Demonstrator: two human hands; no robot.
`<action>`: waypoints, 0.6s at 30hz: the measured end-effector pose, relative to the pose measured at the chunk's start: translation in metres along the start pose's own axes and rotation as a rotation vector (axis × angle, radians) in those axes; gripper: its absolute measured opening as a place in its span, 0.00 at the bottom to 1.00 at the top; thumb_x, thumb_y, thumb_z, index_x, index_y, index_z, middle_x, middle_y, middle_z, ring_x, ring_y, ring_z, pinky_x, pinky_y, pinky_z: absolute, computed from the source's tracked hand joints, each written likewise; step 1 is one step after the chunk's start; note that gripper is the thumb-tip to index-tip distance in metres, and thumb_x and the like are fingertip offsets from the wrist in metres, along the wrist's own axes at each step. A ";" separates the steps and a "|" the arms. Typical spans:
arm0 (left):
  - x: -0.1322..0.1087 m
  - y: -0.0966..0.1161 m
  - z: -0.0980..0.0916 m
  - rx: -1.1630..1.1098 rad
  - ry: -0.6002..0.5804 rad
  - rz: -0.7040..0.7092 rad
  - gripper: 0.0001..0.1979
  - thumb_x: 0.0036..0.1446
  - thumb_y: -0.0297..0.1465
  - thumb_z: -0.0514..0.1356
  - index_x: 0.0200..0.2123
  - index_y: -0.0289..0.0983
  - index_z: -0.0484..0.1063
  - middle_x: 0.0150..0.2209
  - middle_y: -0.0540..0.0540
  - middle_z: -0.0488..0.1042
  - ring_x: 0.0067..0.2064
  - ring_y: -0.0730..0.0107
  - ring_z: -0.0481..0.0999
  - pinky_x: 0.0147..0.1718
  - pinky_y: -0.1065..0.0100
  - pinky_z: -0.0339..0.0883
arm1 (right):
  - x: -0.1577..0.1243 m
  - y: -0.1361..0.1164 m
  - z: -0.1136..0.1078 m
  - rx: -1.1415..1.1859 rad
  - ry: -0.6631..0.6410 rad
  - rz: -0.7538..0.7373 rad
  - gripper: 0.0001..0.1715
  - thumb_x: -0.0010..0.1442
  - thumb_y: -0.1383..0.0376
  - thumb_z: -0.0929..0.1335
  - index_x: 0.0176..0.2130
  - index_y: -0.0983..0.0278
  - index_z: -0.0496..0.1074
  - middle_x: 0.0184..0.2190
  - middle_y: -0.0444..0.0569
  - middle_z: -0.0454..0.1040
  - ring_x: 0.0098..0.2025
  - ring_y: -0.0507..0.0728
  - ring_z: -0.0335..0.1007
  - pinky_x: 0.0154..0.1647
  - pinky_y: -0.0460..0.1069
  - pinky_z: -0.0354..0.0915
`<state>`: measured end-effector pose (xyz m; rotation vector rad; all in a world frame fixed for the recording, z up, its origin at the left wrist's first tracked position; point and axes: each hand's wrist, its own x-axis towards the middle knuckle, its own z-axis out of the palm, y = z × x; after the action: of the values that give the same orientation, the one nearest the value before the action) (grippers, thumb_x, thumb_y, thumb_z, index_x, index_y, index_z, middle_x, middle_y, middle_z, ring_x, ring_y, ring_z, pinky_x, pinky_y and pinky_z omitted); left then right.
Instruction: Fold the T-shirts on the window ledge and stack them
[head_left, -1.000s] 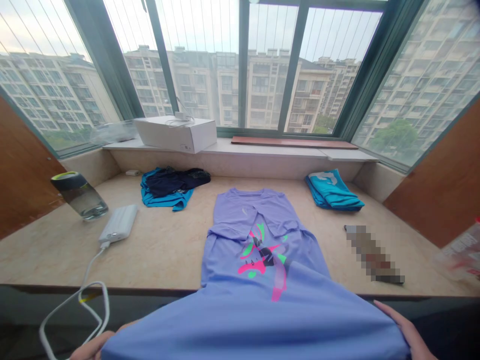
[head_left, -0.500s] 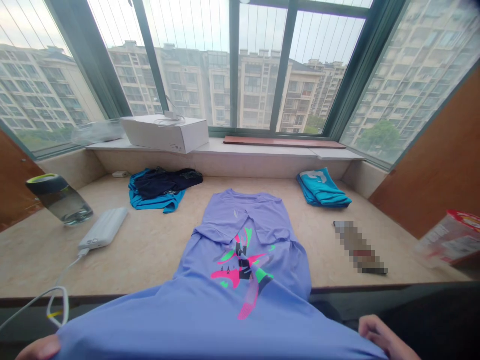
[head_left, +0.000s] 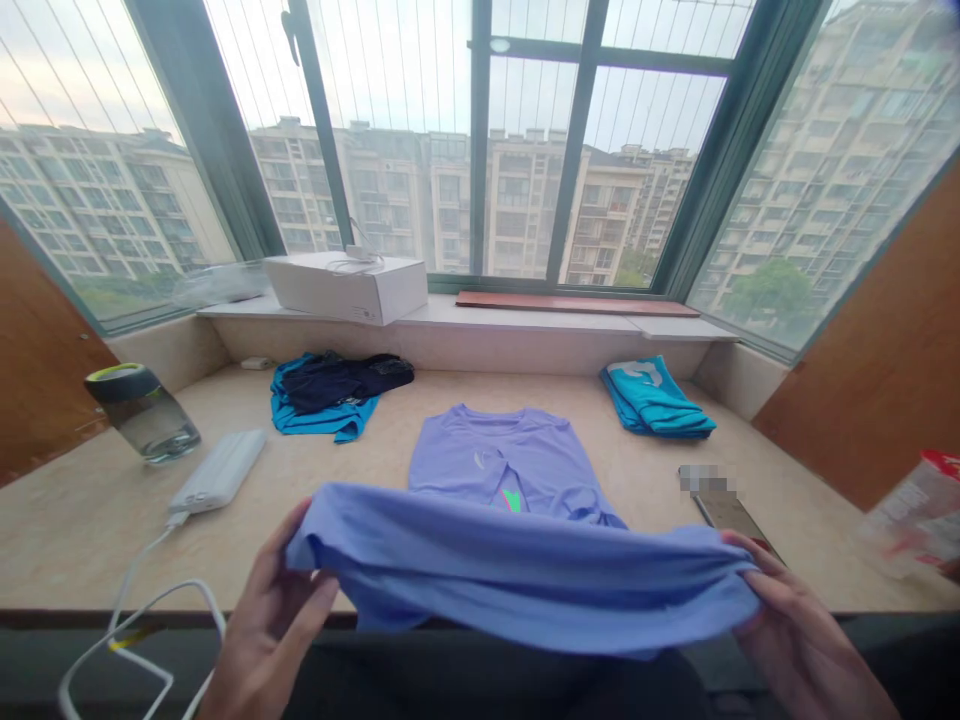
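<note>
A periwinkle T-shirt (head_left: 457, 450) lies on the counter with its collar toward the window. Its lower part is lifted above the counter's front edge and stretched between my hands, covering most of the pink and green print. My left hand (head_left: 274, 600) grips the left end of the raised fabric, fingers behind and thumb below. At the other end my right hand (head_left: 787, 600) pinches the bunched cloth between thumb and fingers.
On the counter (head_left: 315, 470) are a water bottle (head_left: 146, 415), a cabled white power bank (head_left: 217, 470), dark and blue clothes (head_left: 330, 390), folded teal clothing (head_left: 656, 395), a phone (head_left: 731, 515) and a red-lidded clear container (head_left: 919, 510). A white box (head_left: 349, 285) sits on the sill.
Both hands have come up and inward with the shirt's lower end, folding it toward the collar over the print. The camera view has tilted slightly upward.
</note>
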<state>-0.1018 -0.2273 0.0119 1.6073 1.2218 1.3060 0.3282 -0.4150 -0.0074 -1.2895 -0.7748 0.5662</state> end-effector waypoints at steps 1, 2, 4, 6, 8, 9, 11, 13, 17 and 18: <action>0.010 0.001 0.005 -0.023 -0.053 -0.022 0.42 0.59 0.47 0.62 0.71 0.40 0.52 0.60 0.41 0.73 0.58 0.53 0.75 0.53 0.64 0.74 | 0.015 0.000 0.008 0.063 -0.007 0.081 0.19 0.59 0.56 0.73 0.47 0.62 0.79 0.42 0.54 0.82 0.39 0.61 0.81 0.38 0.52 0.79; 0.024 0.000 0.013 -0.039 -0.119 -0.038 0.43 0.59 0.46 0.62 0.72 0.39 0.49 0.62 0.40 0.71 0.59 0.54 0.74 0.55 0.63 0.72 | 0.030 0.001 0.015 0.112 -0.023 0.159 0.21 0.57 0.57 0.75 0.49 0.62 0.79 0.43 0.54 0.82 0.41 0.60 0.81 0.41 0.52 0.79; 0.058 -0.004 0.031 0.005 -0.249 -0.029 0.45 0.59 0.43 0.61 0.73 0.35 0.44 0.64 0.37 0.68 0.61 0.55 0.73 0.58 0.60 0.69 | 0.061 0.005 0.027 0.126 -0.090 0.239 0.29 0.52 0.57 0.77 0.52 0.62 0.77 0.45 0.53 0.81 0.45 0.60 0.80 0.46 0.52 0.77; 0.091 -0.012 0.048 0.138 -0.331 0.012 0.44 0.57 0.39 0.60 0.72 0.32 0.48 0.62 0.35 0.70 0.59 0.54 0.74 0.59 0.56 0.68 | 0.088 0.015 0.035 0.024 -0.176 0.249 0.33 0.50 0.57 0.78 0.54 0.63 0.76 0.45 0.52 0.81 0.47 0.61 0.78 0.49 0.54 0.75; 0.118 -0.021 0.061 0.322 -0.367 0.051 0.39 0.54 0.35 0.59 0.68 0.31 0.58 0.54 0.36 0.77 0.54 0.51 0.78 0.57 0.53 0.69 | 0.111 0.028 0.041 -0.152 -0.242 0.246 0.34 0.49 0.60 0.77 0.55 0.65 0.75 0.43 0.53 0.82 0.47 0.62 0.78 0.49 0.55 0.74; 0.128 -0.025 0.065 0.411 -0.360 0.066 0.35 0.52 0.34 0.58 0.64 0.31 0.64 0.50 0.37 0.80 0.53 0.50 0.79 0.57 0.52 0.69 | 0.120 0.035 0.044 -0.255 -0.260 0.226 0.33 0.48 0.61 0.75 0.54 0.66 0.76 0.42 0.54 0.82 0.46 0.62 0.78 0.48 0.55 0.73; 0.140 -0.032 0.069 0.541 -0.314 0.088 0.27 0.50 0.32 0.59 0.54 0.33 0.74 0.46 0.38 0.82 0.52 0.47 0.79 0.56 0.52 0.69 | 0.135 0.046 0.046 -0.462 -0.290 0.134 0.28 0.47 0.63 0.73 0.50 0.67 0.78 0.41 0.54 0.82 0.43 0.63 0.77 0.46 0.55 0.72; 0.146 -0.035 0.067 0.567 -0.243 0.080 0.16 0.48 0.30 0.60 0.42 0.36 0.79 0.42 0.39 0.83 0.49 0.47 0.80 0.53 0.54 0.71 | 0.146 0.051 0.045 -0.640 -0.319 0.024 0.19 0.49 0.63 0.70 0.41 0.65 0.80 0.38 0.52 0.82 0.40 0.62 0.76 0.43 0.53 0.70; 0.159 -0.032 0.065 0.385 -0.172 -0.068 0.14 0.58 0.39 0.59 0.31 0.35 0.76 0.26 0.46 0.79 0.29 0.58 0.81 0.31 0.64 0.75 | 0.167 0.045 0.041 -0.689 -0.360 0.025 0.16 0.55 0.53 0.70 0.27 0.63 0.75 0.22 0.45 0.73 0.28 0.56 0.67 0.28 0.48 0.62; 0.164 -0.030 0.068 0.341 -0.170 -0.093 0.18 0.61 0.42 0.57 0.31 0.33 0.75 0.24 0.47 0.77 0.26 0.61 0.79 0.27 0.66 0.73 | 0.174 0.043 0.041 -0.626 -0.360 0.073 0.19 0.55 0.51 0.70 0.26 0.63 0.73 0.19 0.43 0.69 0.24 0.53 0.63 0.24 0.47 0.58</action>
<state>-0.0366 -0.0595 0.0166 1.8305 1.4504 0.9171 0.4081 -0.2497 -0.0127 -1.8205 -1.2722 0.6505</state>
